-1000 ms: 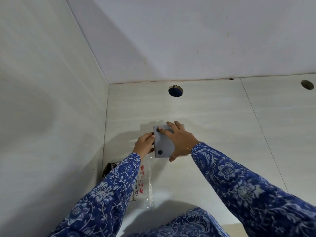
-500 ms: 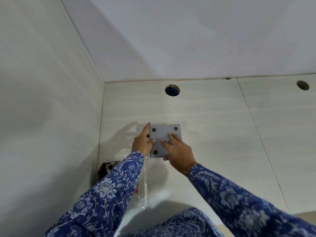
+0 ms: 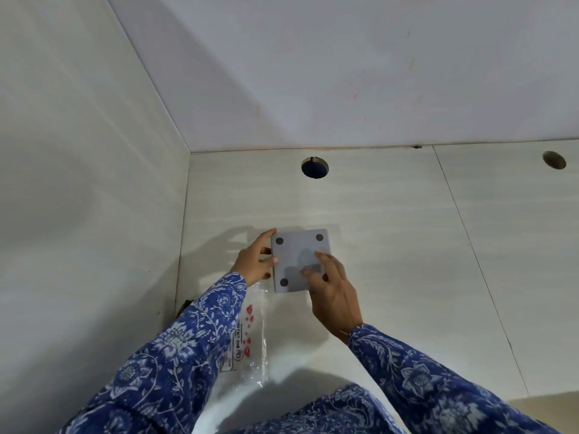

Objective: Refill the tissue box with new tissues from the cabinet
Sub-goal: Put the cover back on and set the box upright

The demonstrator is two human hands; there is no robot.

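Observation:
A grey square tissue box point(image 3: 297, 252) sits upside down on the pale surface, its base with dark round feet facing me. My left hand point(image 3: 253, 261) grips the box's left edge, thumb against the side. My right hand point(image 3: 332, 286) comes in from the lower right with its fingers pressed flat on the base, covering the lower right foot. A clear plastic tissue wrapper point(image 3: 250, 333) with red print lies flat just below the box, partly under my left sleeve.
The pale surface point(image 3: 407, 261) meets walls on the left and at the back. It has a round cable hole with blue inside point(image 3: 315, 167) behind the box and another hole point(image 3: 554, 159) at far right. A dark object point(image 3: 185, 308) sits in the left corner.
The box has turned so its whole base faces me. My right hand slid from over the top of the box to its lower right, and my left hand shifted up along the left edge.

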